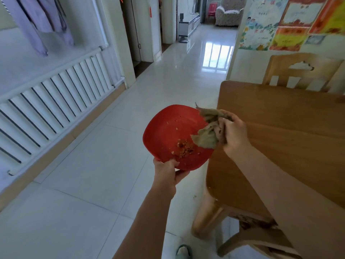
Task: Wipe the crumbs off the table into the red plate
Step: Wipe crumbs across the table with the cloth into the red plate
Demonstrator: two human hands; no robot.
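Observation:
My left hand point(168, 170) grips the near rim of the red plate point(164, 131), holding it tilted just off the left edge of the wooden table point(291, 131). A small heap of reddish-brown crumbs point(184, 148) lies in the plate's lower part, with a few loose bits higher up. My right hand point(236, 133) is closed on a crumpled olive-brown cloth point(209, 128) at the table's edge; the cloth hangs over the plate's right side.
A wooden chair point(300, 71) stands behind the table at the far side. A white radiator point(56, 101) runs along the left wall. Glossy tiled floor point(89, 184) stretches ahead into a hallway. A slipper point(183, 252) shows at the bottom.

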